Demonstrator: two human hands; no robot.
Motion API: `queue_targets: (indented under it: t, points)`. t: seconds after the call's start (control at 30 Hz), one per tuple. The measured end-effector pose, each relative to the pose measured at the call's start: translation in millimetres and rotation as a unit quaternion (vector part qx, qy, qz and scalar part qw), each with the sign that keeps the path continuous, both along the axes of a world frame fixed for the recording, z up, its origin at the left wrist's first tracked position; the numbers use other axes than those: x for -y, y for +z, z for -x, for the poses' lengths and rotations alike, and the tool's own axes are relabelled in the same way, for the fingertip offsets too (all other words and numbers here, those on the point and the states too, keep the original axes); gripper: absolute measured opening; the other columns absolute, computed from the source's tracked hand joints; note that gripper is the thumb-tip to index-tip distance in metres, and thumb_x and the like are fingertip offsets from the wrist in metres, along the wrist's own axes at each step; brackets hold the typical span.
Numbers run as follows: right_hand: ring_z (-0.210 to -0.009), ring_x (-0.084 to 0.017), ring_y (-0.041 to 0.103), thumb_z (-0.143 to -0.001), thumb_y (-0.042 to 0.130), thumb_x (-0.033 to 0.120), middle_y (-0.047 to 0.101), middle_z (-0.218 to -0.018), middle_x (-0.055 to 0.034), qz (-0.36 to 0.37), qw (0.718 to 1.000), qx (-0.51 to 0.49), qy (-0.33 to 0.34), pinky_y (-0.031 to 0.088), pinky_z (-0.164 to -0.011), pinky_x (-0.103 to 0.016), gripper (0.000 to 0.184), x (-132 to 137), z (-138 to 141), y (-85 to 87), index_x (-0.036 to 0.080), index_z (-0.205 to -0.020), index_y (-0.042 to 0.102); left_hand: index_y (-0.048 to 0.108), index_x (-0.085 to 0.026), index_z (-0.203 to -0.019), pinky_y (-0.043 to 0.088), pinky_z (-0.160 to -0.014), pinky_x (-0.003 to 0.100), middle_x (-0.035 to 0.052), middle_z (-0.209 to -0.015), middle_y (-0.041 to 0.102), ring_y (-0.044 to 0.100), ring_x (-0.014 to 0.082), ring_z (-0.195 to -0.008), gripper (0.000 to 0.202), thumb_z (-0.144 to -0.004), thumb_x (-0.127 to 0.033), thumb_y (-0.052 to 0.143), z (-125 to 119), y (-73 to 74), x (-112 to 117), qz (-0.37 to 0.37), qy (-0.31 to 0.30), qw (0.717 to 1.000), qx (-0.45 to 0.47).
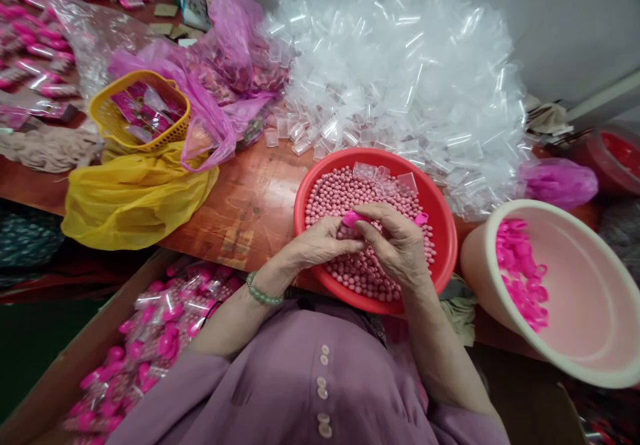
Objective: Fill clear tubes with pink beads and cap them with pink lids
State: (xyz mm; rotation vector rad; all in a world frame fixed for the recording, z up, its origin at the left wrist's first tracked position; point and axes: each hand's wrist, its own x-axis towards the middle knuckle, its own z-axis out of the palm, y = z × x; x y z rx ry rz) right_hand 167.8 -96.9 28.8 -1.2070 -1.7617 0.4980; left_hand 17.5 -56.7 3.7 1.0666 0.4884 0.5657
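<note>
Both my hands meet over a red basin [451, 231] that holds loose pink beads [327, 195]. My left hand [320, 241] is closed around a small clear container, mostly hidden by the fingers, with pink beads showing at it. At its top sits a bright pink cap [353, 218], which the fingers of my right hand [395, 241] pinch and press. Another pink cap [421, 219] shows beside my right hand, over the beads; whether that hand also holds it is unclear. Several clear empty containers [365, 171] lie on the beads at the basin's far side.
Behind the basin rises a large heap of clear containers [400, 65]. A pale tub [590, 291] with pink caps [520, 271] stands at right. Below left, a box holds filled, capped containers [150, 338]. A yellow basket [140, 141] and yellow bag [135, 198] lie at left.
</note>
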Motion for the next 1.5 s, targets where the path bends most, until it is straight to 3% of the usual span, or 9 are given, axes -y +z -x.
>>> queue_targets:
  t: [0.23,0.5,0.6,0.7,0.87,1.13,1.3,1.4,1.5]
  points:
    - [-0.091,-0.014,0.066,-0.091,0.059,0.016,0.07,-0.099,-0.0014,0.03,0.999,-0.013,-0.021,0.053,-0.083,-0.03,0.02,-4,-5,-5.1,0.024,-0.107,0.067,0.062,-0.012,-0.08,0.04,-0.063,0.022,-0.0031,-0.068,0.055,0.049,0.007,-0.062,0.035,-0.068,-0.04,0.079,-5,-4.7,-2,0.064,0.023,0.997,0.021]
    - [-0.096,-0.018,0.067,-0.094,0.055,0.023,0.071,-0.104,-0.0045,0.025,0.995,0.086,0.043,0.054,-0.087,-0.034,0.02,-6,-18,-1.1,0.024,-0.113,0.064,0.052,-0.015,-0.068,0.029,-0.047,0.019,-0.0057,-0.057,0.046,0.039,0.0043,-0.048,0.044,-0.069,-0.052,0.076,-2,-5.1,-2,0.043,-0.007,0.999,-0.024]
    - [-0.109,-0.027,0.063,-0.084,0.068,0.044,0.065,-0.119,-0.0129,0.021,0.983,0.163,0.077,0.054,-0.091,-0.043,0.054,-4,-16,-1.0,0.019,-0.13,0.052,0.054,-0.014,-0.069,0.033,-0.05,0.02,-0.0041,-0.059,0.051,0.043,0.0051,-0.05,0.046,-0.068,-0.054,0.077,-2,-4.9,-3,0.082,-0.008,0.997,0.006]
    - [-0.115,-0.034,0.058,-0.072,0.076,0.054,0.058,-0.126,-0.0211,-0.007,0.971,0.236,0.046,0.052,-0.093,-0.051,0.088,-1,-6,-6.5,0.012,-0.14,0.038,0.059,-0.012,-0.069,0.04,-0.054,0.021,0.0003,-0.063,0.058,0.052,0.0079,-0.055,0.048,-0.066,-0.055,0.079,-4,-6.2,-5,0.124,-0.018,0.992,0.033]
    - [-0.099,-0.032,0.062,-0.077,0.067,0.038,0.064,-0.111,-0.0199,-0.121,0.941,0.316,-0.013,0.054,-0.085,-0.048,0.069,-2,4,-14.5,0.007,-0.133,0.041,0.06,-0.01,-0.064,0.041,-0.058,0.02,0.0007,-0.062,0.06,0.054,0.0073,-0.058,0.045,-0.062,-0.049,0.084,-4,-7.9,-6,0.154,-0.016,0.986,0.069]
    - [-0.084,-0.028,0.064,-0.08,0.06,0.042,0.068,-0.097,-0.017,-0.198,0.916,0.348,-0.024,0.053,-0.076,-0.041,0.064,-2,4,-10.6,0.006,-0.131,0.044,0.06,-0.009,-0.06,0.037,-0.053,0.019,-0.0008,-0.056,0.058,0.05,0.0054,-0.052,0.048,-0.054,-0.048,0.088,-1,-2.6,-3,0.202,-0.035,0.976,0.077]
    - [-0.092,-0.029,0.066,-0.081,0.062,0.04,0.068,-0.105,-0.0173,-0.15,0.936,0.317,-0.013,0.056,-0.08,-0.042,0.062,-2,2,-9.8,0.01,-0.132,0.044,0.064,-0.01,-0.065,0.04,-0.055,0.019,0.001,-0.059,0.06,0.053,0.0066,-0.055,0.047,-0.064,-0.055,0.081,1,-4.4,-3,0.208,-0.01,0.974,0.09]
    - [-0.11,-0.033,0.063,-0.082,0.064,0.043,0.062,-0.124,-0.0212,-0.086,0.947,0.311,0.016,0.054,-0.09,-0.049,0.075,-1,1,-9.9,0.012,-0.143,0.033,0.066,-0.013,-0.07,0.048,-0.058,0.026,0.0039,-0.057,0.061,0.059,0.0136,-0.056,0.06,-0.074,-0.072,0.061,-1,-2.7,-7,0.26,-0.006,0.961,0.093]
    - [-0.118,-0.036,0.058,-0.082,0.065,0.048,0.056,-0.132,-0.0236,-0.047,0.951,0.306,0.028,0.051,-0.095,-0.054,0.083,0,1,-10.4,0.012,-0.147,0.027,0.064,-0.014,-0.068,0.048,-0.051,0.028,0.0041,-0.05,0.057,0.057,0.0155,-0.048,0.066,-0.077,-0.077,0.049,-6,0.6,-10,0.304,-0.001,0.95,0.068]
